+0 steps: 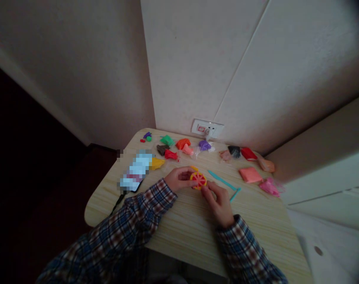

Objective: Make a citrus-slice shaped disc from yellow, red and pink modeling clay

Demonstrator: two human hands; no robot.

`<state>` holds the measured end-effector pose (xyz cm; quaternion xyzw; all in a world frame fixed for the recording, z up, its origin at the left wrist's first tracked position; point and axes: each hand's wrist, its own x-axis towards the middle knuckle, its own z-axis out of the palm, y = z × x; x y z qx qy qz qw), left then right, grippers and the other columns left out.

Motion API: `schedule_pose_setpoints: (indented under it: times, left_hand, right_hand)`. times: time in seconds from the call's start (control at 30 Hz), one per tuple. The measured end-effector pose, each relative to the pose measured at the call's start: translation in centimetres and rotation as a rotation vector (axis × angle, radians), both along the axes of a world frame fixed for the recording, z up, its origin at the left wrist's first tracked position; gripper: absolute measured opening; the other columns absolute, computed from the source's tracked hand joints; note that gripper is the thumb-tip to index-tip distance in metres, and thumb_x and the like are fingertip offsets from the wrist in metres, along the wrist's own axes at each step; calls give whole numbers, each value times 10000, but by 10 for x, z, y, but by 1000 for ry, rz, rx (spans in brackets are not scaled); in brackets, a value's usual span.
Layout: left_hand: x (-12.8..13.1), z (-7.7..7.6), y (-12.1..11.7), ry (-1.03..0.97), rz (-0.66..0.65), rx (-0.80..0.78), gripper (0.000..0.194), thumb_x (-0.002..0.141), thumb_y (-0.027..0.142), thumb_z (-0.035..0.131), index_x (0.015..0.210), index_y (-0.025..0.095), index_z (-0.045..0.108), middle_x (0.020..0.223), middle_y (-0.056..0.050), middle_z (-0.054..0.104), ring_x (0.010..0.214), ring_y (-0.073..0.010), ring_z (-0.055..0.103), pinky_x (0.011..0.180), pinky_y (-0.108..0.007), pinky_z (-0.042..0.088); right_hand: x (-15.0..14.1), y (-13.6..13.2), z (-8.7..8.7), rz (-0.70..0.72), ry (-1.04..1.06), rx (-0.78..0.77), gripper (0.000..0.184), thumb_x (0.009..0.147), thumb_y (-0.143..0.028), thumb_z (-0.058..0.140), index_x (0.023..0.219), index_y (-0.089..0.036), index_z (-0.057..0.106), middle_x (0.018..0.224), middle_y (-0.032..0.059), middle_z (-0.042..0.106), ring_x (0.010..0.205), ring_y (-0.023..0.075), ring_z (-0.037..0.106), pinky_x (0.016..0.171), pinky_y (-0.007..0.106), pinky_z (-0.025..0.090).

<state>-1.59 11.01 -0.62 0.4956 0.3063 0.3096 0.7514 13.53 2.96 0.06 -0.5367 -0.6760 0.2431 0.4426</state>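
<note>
A round clay fruit slice (199,180), with a yellow rim and red wedges parted by pink spokes, is held above the table in front of me. My left hand (179,179) grips its left edge between thumb and fingers. At the lower right of the rim, my right hand (217,199) is closed, with thumb and forefinger pinched against the edge. A thin bit of yellow clay (194,168) shows just behind the slice. Right of the hands lie a light-blue modelling tool (222,180) and a shorter blue one (235,194).
Several clay packets, among them green (167,140), orange (183,144), purple (204,145) and coral (250,175), lie along the table's (179,236) back and right. A phone (138,171) with a cable sits at left. The wall socket (207,128) is behind.
</note>
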Motion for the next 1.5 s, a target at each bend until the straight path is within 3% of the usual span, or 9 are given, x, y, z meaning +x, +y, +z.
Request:
schedule_pose_setpoints:
  times: [0.23,0.5,0.7,1.5]
  left_hand:
    - [1,-1,0,-3,-19,6,508,432,375,856,792,114,611,789,-17,678,735,-130,634,728,-268,506]
    - [0,1,-1,-8,-34,-6,510,417,375,856,777,112,608,744,4,665,674,-92,615,663,-220,495]
    - [0,-1,-1,-10,-73,-7,507,427,372,856,781,107,608,744,0,658,675,-101,611,694,-246,488]
    - [-1,-5,-1,-6,-153,13,457,463,363,854,777,120,626,731,-2,675,686,-115,628,713,-245,488]
  right_hand:
    - [0,0,1,16,13,17,365,887,-365,413,580,-189,502,562,-1,531,567,130,460,577,275,364]
    - [2,-1,0,44,23,-10,334,885,-389,422,668,-186,574,616,14,567,610,147,489,587,282,383]
    - [2,0,1,38,42,-2,394,883,-410,411,574,-192,520,530,-3,498,552,133,435,571,283,367]
    - [4,1,-2,9,116,-46,411,868,-419,428,525,-193,442,507,-21,419,518,112,386,492,256,309]
